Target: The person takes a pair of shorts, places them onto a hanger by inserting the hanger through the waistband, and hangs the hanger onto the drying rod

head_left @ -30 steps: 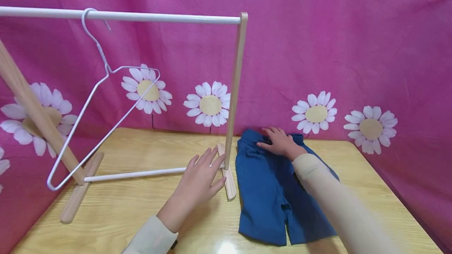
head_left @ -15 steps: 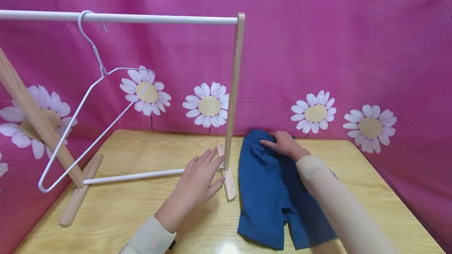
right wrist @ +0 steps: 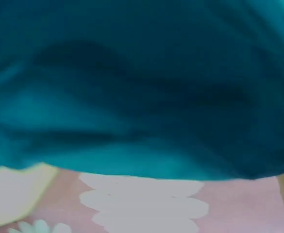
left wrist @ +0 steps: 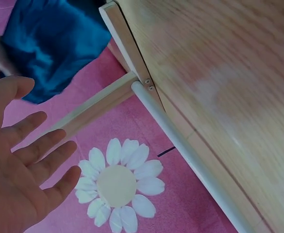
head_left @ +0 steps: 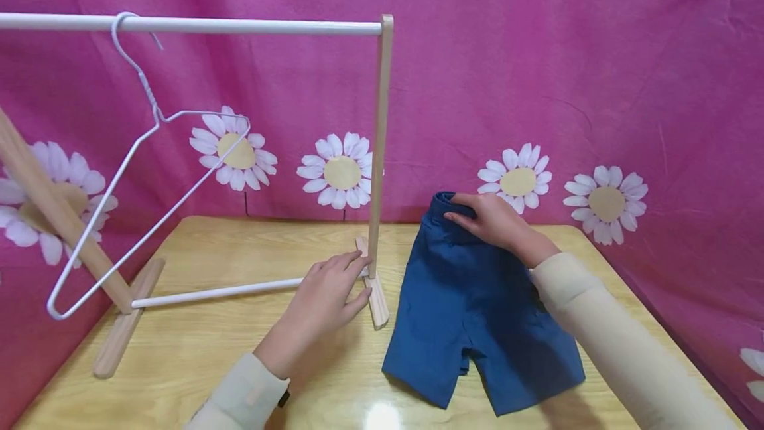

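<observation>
Blue shorts (head_left: 459, 290) stand partly lifted at the right of the table, legs toward the near edge. My right hand (head_left: 498, 221) pinches their waistband between thumb and fingers. In the right wrist view the blue cloth (right wrist: 132, 97) fills most of the picture. My left hand (head_left: 325, 297), its fingers loosely extended, is at the right foot of the rack, beside the upright; whether it touches is unclear. The left wrist view shows that hand (left wrist: 20, 165) with fingers spread and nothing held. A white wire hanger (head_left: 128, 164) hangs from the rack's top bar (head_left: 251, 25).
The rack's wooden upright (head_left: 380, 144) stands between my hands, with its wooden foot (head_left: 376, 300) on the table (head_left: 209, 363). A low white bar (head_left: 221, 292) joins the rack's feet. Behind is a pink cloth (head_left: 453, 85) with daisies.
My right hand has gone from lying on the shorts to pinching the waistband, and has raised it. The shorts' waist has narrowed and come up. My left hand stays by the rack's foot.
</observation>
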Tool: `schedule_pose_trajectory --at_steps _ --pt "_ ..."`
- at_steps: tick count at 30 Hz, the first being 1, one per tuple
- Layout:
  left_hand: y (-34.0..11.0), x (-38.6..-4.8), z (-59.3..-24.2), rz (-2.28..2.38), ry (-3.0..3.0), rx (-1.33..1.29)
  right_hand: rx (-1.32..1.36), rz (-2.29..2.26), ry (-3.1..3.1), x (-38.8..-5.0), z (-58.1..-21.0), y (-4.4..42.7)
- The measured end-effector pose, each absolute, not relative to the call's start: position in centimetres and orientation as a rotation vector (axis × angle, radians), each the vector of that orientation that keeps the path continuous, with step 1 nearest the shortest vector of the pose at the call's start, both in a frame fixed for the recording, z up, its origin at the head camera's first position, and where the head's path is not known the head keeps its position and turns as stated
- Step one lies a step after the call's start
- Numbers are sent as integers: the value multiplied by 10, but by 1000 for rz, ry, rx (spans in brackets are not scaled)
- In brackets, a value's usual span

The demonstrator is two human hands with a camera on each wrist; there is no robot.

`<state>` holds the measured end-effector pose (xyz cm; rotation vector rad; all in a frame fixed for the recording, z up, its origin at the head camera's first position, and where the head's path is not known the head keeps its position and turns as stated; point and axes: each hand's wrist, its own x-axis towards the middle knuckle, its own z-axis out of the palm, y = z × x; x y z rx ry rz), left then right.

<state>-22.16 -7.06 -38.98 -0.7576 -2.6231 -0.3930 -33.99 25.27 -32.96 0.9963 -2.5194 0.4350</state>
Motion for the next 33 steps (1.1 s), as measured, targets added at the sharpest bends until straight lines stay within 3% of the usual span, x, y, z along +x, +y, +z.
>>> schedule_pose_trajectory --at_steps 13,33 --pt "-77 -221 -381 -463 -2645 -692 1143 436 -2194 -284 -252 234" --pt "-91 -215 -367 -443 -2583 -636 1444 909 -1873 -241 -198 209"
